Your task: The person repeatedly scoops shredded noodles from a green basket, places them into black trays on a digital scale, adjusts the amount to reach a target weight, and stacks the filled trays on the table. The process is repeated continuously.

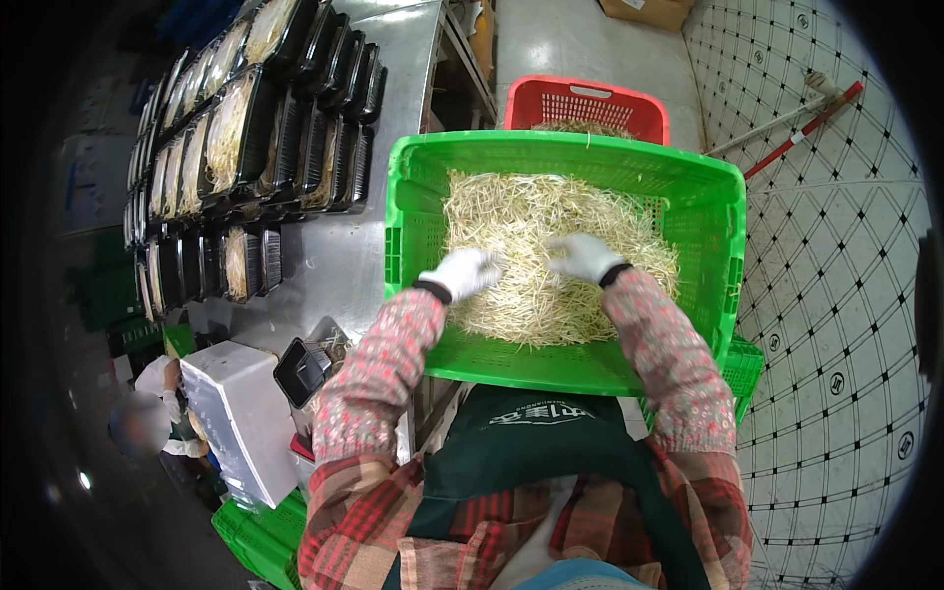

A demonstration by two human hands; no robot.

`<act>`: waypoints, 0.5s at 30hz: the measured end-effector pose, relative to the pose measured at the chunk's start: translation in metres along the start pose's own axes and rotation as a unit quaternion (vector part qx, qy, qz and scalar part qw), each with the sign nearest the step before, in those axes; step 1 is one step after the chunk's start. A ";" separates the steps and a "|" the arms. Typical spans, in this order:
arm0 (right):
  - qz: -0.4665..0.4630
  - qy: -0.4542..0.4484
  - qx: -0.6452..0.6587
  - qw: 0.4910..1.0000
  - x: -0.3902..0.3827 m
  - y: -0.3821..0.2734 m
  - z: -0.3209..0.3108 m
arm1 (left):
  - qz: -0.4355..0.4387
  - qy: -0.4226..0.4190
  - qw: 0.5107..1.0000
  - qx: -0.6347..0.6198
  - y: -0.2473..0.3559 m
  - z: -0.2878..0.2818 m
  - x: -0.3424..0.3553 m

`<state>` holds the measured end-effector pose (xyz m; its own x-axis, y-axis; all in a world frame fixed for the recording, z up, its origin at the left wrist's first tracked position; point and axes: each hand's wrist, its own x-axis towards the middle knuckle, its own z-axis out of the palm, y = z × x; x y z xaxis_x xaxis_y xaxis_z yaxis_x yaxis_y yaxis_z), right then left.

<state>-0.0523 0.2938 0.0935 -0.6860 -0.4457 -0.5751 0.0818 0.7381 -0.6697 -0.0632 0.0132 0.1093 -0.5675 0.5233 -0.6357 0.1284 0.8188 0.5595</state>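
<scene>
A heap of pale bean sprouts (551, 305) lies in the large green plastic crate (551, 370) in front of me. On the left side of the heap, my left hand (464, 274) in a white glove touches the sprouts. Its fingers point inward and look apart. Across from it, my white-gloved right hand (589, 259) is over the middle of the heap, slightly blurred, with thumb and fingers apart. No bunch of sprouts shows in either palm. The fingertips blend into the pale sprouts.
Left, black plastic trays (231, 133) of sprouts are stacked on a metal table (334, 251). An empty-looking black tray (302, 371) and a white foam box (236, 408) stand nearer. Behind the crate is a red basket (649, 116). A co-worker (177, 433) is at far left.
</scene>
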 end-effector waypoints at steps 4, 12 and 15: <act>0.068 0.062 -0.134 0.987 0.034 -0.026 0.030 | -0.052 0.174 0.970 0.161 -0.024 0.019 0.048; -0.016 -0.029 -0.096 0.995 -0.011 0.003 0.063 | -0.083 0.056 0.994 0.030 -0.001 0.063 0.003; -0.071 0.044 -0.025 0.996 0.011 0.014 0.024 | -0.044 0.132 0.990 -0.017 0.010 0.020 0.015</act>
<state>-0.0417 0.2873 0.0661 -0.7486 -0.5027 -0.4322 -0.0547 0.6965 -0.7155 -0.0545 0.0338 0.0944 -0.7683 0.3673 -0.5241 0.0448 0.8478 0.5285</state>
